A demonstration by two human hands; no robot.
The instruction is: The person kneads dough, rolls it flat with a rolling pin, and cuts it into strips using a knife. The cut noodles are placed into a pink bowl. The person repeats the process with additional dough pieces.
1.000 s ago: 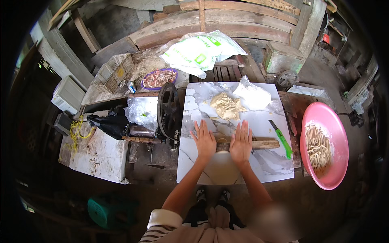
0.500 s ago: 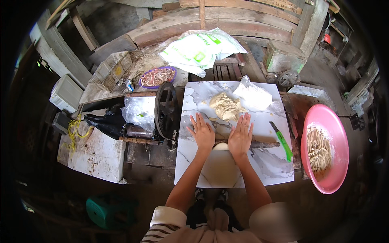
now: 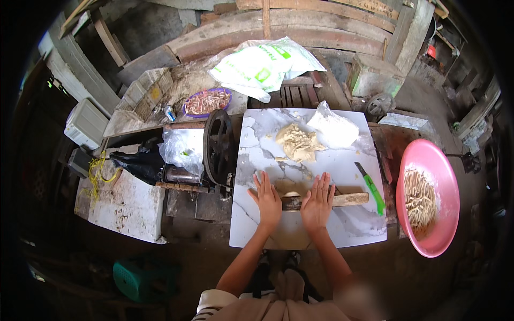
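On a white marble-patterned board (image 3: 342, 230), my left hand (image 3: 268, 203) and my right hand (image 3: 318, 206) lie palms down, fingers stretched out, over a wooden rolling stick (image 3: 350, 199). The left palm covers the stick's left end, while its right end sticks out past my right hand. Between my hands, a small pale piece of dough (image 3: 292, 193) shows at the stick's far edge; the rest is hidden. Farther back rests a lumpy mound of dough (image 3: 297, 142), beside a clear plastic bag of white powder (image 3: 334, 128). A green utility knife (image 3: 370, 188) lies to the right.
A pink basin (image 3: 454, 198) with dough strips stands to the right. At left are a machine with a large dark wheel (image 3: 217, 147) and a black plastic bag (image 3: 136, 163). Behind sit a purple-rimmed tray (image 3: 184, 107) of strips and a white-green sack (image 3: 262, 67). A green stool (image 3: 128, 281) stands low left.
Both hands have drawn toward me, rolling the stick with them. The dough piece, seen before on the stick's near side, now shows at its far side.
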